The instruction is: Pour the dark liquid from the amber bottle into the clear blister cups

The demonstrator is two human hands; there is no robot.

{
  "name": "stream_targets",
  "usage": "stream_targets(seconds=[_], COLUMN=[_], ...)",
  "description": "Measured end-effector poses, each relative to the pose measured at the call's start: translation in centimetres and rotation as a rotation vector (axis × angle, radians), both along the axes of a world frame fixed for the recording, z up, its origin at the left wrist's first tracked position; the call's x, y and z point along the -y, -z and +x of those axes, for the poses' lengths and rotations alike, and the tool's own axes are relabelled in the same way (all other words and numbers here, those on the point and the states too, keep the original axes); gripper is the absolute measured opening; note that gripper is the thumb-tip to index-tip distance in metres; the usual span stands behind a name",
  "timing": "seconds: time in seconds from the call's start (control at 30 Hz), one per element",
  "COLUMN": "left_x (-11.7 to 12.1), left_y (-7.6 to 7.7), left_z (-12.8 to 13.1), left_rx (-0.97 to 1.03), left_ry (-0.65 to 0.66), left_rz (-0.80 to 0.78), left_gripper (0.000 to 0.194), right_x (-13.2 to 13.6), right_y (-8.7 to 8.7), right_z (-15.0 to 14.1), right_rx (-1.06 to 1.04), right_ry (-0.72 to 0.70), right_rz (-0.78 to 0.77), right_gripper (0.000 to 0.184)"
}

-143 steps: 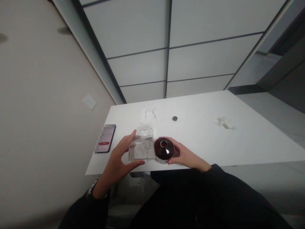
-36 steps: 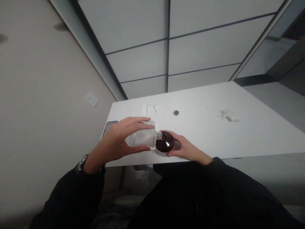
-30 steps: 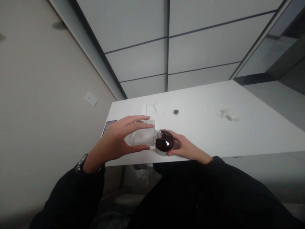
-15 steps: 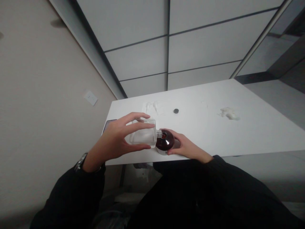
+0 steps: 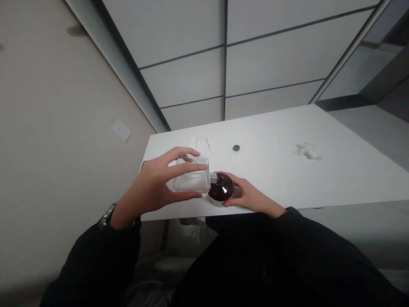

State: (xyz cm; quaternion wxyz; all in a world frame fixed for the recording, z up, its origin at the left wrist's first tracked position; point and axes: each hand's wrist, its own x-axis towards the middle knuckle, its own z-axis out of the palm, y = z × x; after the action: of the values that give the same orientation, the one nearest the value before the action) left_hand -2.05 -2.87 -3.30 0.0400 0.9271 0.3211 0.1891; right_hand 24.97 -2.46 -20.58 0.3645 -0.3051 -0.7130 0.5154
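My left hand (image 5: pixel 153 183) is shut on a transparent square glass bottle (image 5: pixel 193 179), which it holds on its side above the table. The bottle's narrow neck points right and meets the open mouth of a round dark red glass bottle (image 5: pixel 221 188). My right hand (image 5: pixel 248 197) grips that round bottle from the right, with its fingers over the top and its thumb below. The round bottle rests on the white table (image 5: pixel 271 172) near the front edge. Whether the neck enters the mouth cannot be seen.
A small dark round cap (image 5: pixel 236 148) and a crumpled white tissue (image 5: pixel 308 150) lie farther back on the table. A whitish translucent sheet (image 5: pixel 201 143) lies behind the bottles. A phone's edge (image 5: pixel 142 164) shows behind my left hand, and a wall socket (image 5: pixel 122 131) is on the left wall.
Compared with the oldest frame, the transparent bottle has gone from lying between my hands to being held sideways, neck at the red bottle's mouth. Over the last second it has barely moved.
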Motion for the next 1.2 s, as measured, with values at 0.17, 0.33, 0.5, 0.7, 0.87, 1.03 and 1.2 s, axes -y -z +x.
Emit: stream_targets(seconds=[0.17, 0.33, 0.5, 0.7, 0.87, 1.03, 1.2], left_x=[-0.07, -0.13, -0.15, -0.18, -0.23, -0.26, -0.33], left_y=[-0.1, -0.23, -0.33, -0.5, -0.61, -0.66, -0.83], left_z=[0.0, 0.05, 0.12, 0.26, 0.31, 0.39, 0.61], left_rx=[-0.01, -0.017, -0.031, -0.043, -0.033, -0.03, -0.043], left_ry=[0.013, 0.022, 0.026, 0.037, 0.041, 0.039, 0.038], left_rz=[0.021, 0.034, 0.042, 0.052, 0.039, 0.032, 0.031], left_gripper=[0.045, 0.043, 0.042, 0.039, 0.039, 0.039, 0.037], right_x=[0.01, 0.01, 0.0, -0.01, 0.05, 0.1, 0.11], right_y=[0.04, 0.01, -0.05, 0.0, -0.05, -0.28, -0.42], right_z=[-0.02, -0.02, -0.01, -0.06, 0.05, 0.02, -0.08], right_rx=[0.001, -0.008, 0.007, -0.001, 0.01, 0.008, 0.014], right_ry=[0.001, 0.001, 0.003, 0.006, 0.008, 0.007, 0.011], right_rz=[0.001, -0.004, -0.001, -0.005, 0.002, -0.013, -0.006], right_gripper=[0.086, 0.086, 0.084, 0.086, 0.086, 0.086, 0.086])
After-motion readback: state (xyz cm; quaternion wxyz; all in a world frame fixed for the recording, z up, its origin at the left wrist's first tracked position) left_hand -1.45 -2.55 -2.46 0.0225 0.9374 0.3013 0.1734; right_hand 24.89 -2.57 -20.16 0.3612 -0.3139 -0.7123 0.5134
